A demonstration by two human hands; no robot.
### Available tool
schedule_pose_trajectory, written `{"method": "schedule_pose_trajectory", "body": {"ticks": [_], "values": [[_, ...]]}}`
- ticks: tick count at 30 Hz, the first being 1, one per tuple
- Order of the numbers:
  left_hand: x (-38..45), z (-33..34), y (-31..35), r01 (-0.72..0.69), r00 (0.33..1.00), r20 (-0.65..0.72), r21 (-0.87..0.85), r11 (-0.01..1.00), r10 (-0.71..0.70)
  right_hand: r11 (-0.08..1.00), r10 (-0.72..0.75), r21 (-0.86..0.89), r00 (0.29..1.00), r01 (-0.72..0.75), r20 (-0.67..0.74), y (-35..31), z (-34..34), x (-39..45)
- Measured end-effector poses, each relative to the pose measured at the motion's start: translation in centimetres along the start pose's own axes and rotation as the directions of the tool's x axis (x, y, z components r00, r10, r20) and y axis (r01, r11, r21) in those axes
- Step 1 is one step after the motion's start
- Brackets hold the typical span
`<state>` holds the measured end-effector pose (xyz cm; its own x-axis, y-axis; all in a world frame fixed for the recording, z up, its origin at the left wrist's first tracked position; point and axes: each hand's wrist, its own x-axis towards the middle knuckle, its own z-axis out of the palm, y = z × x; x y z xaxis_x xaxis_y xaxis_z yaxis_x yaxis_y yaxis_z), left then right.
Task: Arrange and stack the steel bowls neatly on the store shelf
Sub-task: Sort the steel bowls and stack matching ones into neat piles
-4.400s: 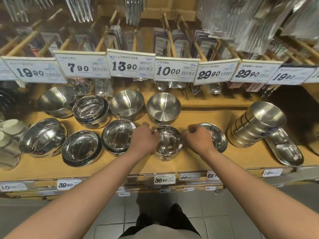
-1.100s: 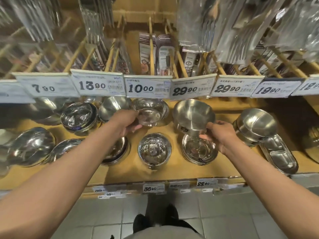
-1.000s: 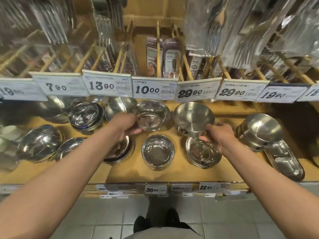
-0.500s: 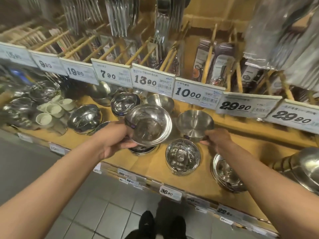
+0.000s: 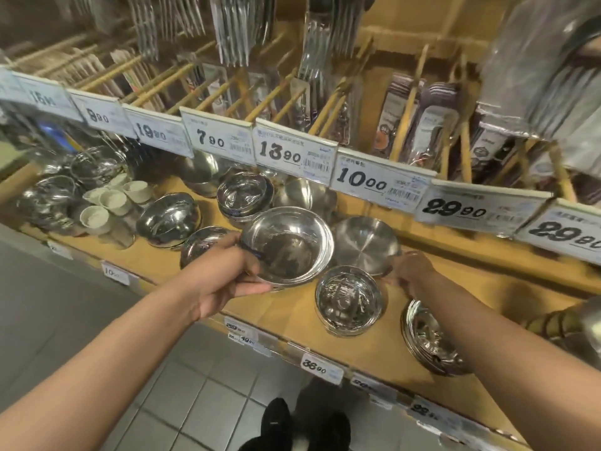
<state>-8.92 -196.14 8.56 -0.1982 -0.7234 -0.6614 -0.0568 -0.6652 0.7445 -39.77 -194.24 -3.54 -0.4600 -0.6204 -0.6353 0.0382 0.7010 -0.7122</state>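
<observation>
The polished steel bowl (image 5: 287, 245) is raised clear of the wooden shelf (image 5: 292, 312), its rim pinched by the left hand (image 5: 227, 276). Judged light, rigid and slippery; a rim grip suits it. The right hand (image 5: 414, 271) curls its fingers on the matte bowl (image 5: 366, 244) resting on the shelf just beside.

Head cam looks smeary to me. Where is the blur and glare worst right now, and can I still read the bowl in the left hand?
Head view: motion blur smears the hanging cutlery packs and the far-left price tags; wide-angle bending curves the shelf edge. Glare mottles the wrapped bowl stack. The bowl gripped by the left hand reads fairly sharp; the right hand at the matte bowl is softer.
</observation>
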Motion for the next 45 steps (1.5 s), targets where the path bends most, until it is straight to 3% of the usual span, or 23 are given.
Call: {"method": "schedule_pose_trajectory", "body": {"ticks": [3, 5, 8, 9, 11, 13, 15, 18, 22, 27, 31, 35, 40, 45], "values": [[0.5, 2.5, 0.5, -0.018, 0.996, 0.091, -0.012, 1.0, 0.019, 0.99, -0.105, -0.112, 0.987, 0.091, -0.122, -1.3, -1.5, -2.4], [0.7, 4.7, 0.6, -0.016, 0.985, 0.17, -0.034, 0.999, 0.022, 0.983, -0.177, 0.04, 0.983, 0.179, -0.05, -1.8, -2.5, -5.4], [0.7, 9.1, -0.1, -0.006, 0.972, 0.232, -0.058, 0.998, 0.019, 0.9, -0.262, 0.412, 0.935, 0.146, 0.24, -1.2, -3.9, -10.5], [0.7, 10.9, -0.7, -0.036, 0.973, 0.227, -0.035, 0.999, 0.043, 0.859, -0.277, 0.501, 0.922, 0.11, 0.272, -0.6, -4.3, -11.7], [0.4, 14.2, -2.2, -0.121, 0.964, 0.239, 0.016, 0.992, 0.114, 0.803, -0.263, 0.586, 0.948, 0.112, 0.179, 1.2, -4.9, -12.4], [0.1, 16.9, -3.9, -0.177, 0.938, 0.315, 0.071, 0.982, 0.147, 0.831, -0.219, 0.52, 0.976, 0.197, -0.02, 3.1, -6.2, -12.2], [0.2, 18.6, -4.9, -0.196, 0.924, 0.366, 0.204, 0.959, 0.111, 0.857, -0.183, 0.466, 0.976, 0.219, -0.122, 4.6, -8.2, -11.9], [1.7, 20.0, -4.8, -0.253, 0.928, 0.361, 0.418, 0.872, 0.097, 0.876, -0.142, 0.447, 0.982, 0.183, -0.123, 5.8, -11.9, -11.9], [2.6, 20.8, -3.8, -0.374, 0.906, 0.39, 0.546, 0.75, 0.167, 0.908, -0.099, 0.406, 0.994, 0.105, -0.036, 6.5, -14.5, -12.3], [3.4, 21.2, -5.6, -0.337, 0.933, 0.342, 0.712, 0.616, 0.115, 0.928, -0.065, 0.356, 0.988, 0.113, -0.143, 7.5, -14.0, -9.8], [3.7, 21.0, -7.1, -0.271, 0.951, 0.3, 0.707, 0.654, 0.071, 0.977, -0.114, 0.149, 0.96, 0.155, -0.256, 8.9, -12.7, -8.8], [3.6, 21.7, -8.2, -0.243, 0.969, 0.209, 0.706, 0.665, 0.132, 0.971, -0.174, 0.104, 0.938, 0.213, -0.301, 9.8, -12.0, -8.8], [3.6, 22.4, -10.1, -0.188, 0.981, 0.17, 0.754, 0.629, 0.089, 0.967, -0.248, -0.04, 0.899, 0.25, -0.361, 10.6, -11.2, -9.5], [3.9, 23.0, -11.9, -0.147, 0.989, 0.131, 0.745, 0.651, 0.074, 0.913, -0.392, -0.251, 0.866, 0.322, -0.312, 11.6, -11.0, -10.2]]}}
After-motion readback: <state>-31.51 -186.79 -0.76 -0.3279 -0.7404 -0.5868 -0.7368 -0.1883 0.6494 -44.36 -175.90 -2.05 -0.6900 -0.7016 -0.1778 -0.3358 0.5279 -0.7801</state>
